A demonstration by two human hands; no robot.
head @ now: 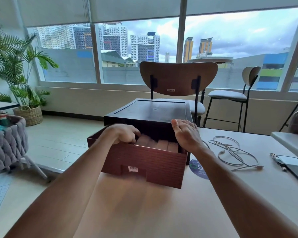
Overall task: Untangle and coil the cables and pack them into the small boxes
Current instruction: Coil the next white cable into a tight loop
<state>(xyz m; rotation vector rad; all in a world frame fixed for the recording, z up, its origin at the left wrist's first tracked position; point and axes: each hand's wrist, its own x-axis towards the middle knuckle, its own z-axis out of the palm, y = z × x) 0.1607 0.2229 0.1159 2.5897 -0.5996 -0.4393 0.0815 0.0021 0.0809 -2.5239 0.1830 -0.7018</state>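
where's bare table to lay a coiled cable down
Widest bare patch: pale tabletop in front of the brown ribbed cardboard box, between the forearms. Another lies beyond the tangled grey cables, toward the far edge. Crowded: cables to dark phone, and the box, full of small boxes.

Reddish-brown ribbed drawer (155, 162), dark brown cabinet (151, 112), pale pink small boxes (162, 144), grey cables (234, 152), beige table (230, 194)

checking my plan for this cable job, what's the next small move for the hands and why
Probably lift one of the small boxes out of the brown box with the left hand and set it on the table. That hand is curled in among them, the right hand is open and holds nothing, and the cables lie tangled to the right.
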